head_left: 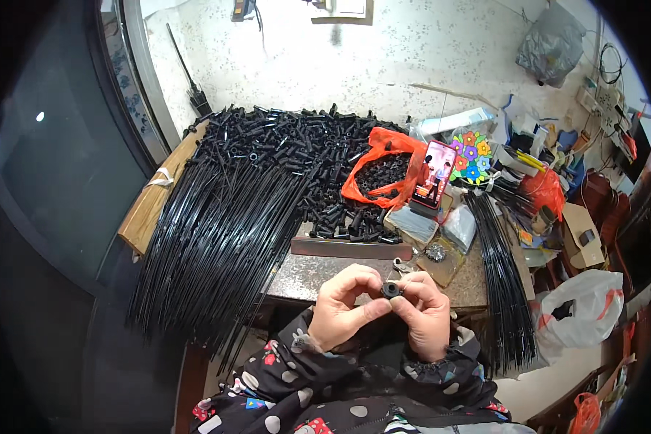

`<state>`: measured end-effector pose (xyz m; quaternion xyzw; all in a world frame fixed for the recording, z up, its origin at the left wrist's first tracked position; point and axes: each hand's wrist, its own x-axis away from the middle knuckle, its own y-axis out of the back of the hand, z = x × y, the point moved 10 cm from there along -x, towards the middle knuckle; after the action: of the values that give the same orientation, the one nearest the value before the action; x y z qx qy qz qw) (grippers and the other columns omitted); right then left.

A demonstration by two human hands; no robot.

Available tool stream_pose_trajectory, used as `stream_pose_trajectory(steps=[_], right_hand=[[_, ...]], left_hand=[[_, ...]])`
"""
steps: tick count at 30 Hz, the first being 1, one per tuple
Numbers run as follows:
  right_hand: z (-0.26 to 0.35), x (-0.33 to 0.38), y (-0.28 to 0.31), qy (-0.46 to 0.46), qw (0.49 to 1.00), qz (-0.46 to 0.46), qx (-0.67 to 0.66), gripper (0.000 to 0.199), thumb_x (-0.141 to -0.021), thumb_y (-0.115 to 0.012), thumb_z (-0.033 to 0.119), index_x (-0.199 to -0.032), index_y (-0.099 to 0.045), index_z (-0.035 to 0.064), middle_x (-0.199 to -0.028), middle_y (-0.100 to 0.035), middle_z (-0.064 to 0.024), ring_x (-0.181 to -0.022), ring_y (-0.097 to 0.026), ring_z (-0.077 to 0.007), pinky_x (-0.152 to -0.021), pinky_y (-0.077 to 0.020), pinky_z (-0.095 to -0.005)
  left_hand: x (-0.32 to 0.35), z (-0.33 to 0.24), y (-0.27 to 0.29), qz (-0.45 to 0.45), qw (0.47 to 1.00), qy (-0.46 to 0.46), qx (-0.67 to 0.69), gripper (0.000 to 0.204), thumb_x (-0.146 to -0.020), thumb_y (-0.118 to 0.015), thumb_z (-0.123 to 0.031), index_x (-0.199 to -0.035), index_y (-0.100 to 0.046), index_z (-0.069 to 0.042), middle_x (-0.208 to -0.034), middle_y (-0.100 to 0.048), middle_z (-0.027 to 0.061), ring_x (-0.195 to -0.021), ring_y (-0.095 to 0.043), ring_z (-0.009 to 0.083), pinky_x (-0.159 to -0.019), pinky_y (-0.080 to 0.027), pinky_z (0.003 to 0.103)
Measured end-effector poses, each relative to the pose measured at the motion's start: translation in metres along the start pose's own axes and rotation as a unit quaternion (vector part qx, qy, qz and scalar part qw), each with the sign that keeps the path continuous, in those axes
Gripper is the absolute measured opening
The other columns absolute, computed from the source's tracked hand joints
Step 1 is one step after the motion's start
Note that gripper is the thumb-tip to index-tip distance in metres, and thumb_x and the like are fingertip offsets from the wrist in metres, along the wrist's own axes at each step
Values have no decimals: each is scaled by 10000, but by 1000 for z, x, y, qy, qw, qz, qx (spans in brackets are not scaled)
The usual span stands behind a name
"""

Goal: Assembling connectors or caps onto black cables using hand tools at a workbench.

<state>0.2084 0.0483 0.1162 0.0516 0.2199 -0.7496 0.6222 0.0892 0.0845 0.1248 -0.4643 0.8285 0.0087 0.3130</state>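
Note:
A small round black plastic part with a hole in its middle [391, 290] is pinched between my two hands, just in front of the worktable's near edge [296, 283]. My left hand [346, 307] grips it from the left, thumb and forefinger closed on its side. From the right, my right hand [424, 312] closes on the same part with thumb and fingertips. Directly beyond my fingers is a small metal fitting [402, 266] at the table edge. The part's underside is hidden by my thumbs.
Black tubular parts [267, 148] are heaped behind a dark wooden bar [351, 249]. Long black rods [210, 246] overhang the table at left, others [500, 282] at right. An orange bag of small black pieces [351, 186] sits beside a propped phone [434, 172]. A white bag [582, 311] hangs at right.

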Motion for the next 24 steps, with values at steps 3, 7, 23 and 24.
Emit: stream_pose_trajectory(steps=[3,7,23,24], right_hand=[[-2,-1,2,-32,998,54,8,182,-745,-637,-14,-925,-610,-13,-792,-570,-22,-704,-518,-73,-666,-414,-200],[-26,3,-8,-149,975,139,-86,167,-721,-652,-18,-883,-614,0,-805,-535,-13,-722,-497,-71,-660,-396,-191],[96,15,-41,293,851,51,433,355,-565,-773,128,-867,-605,48,-834,-468,-44,-780,-463,-163,-675,-391,-297],[104,22,-49,343,798,47,494,327,-578,-764,138,-851,-607,49,-813,-475,-50,-773,-468,-181,-670,-389,-309]], left_hand=[[11,-6,-4,-36,994,20,-97,221,-746,-656,-33,-920,-531,25,-912,-521,76,-836,-507,138,-740,-413,238],[12,-26,-12,-24,967,-38,-250,194,-794,-616,-103,-914,-532,24,-879,-533,77,-788,-528,152,-701,-428,240],[25,17,-15,42,975,149,162,385,-870,-494,-377,-953,-478,-1,-794,-514,50,-605,-448,75,-514,-352,192],[23,14,-12,30,984,119,130,390,-873,-488,-380,-954,-483,2,-792,-514,38,-597,-435,64,-513,-349,193]])
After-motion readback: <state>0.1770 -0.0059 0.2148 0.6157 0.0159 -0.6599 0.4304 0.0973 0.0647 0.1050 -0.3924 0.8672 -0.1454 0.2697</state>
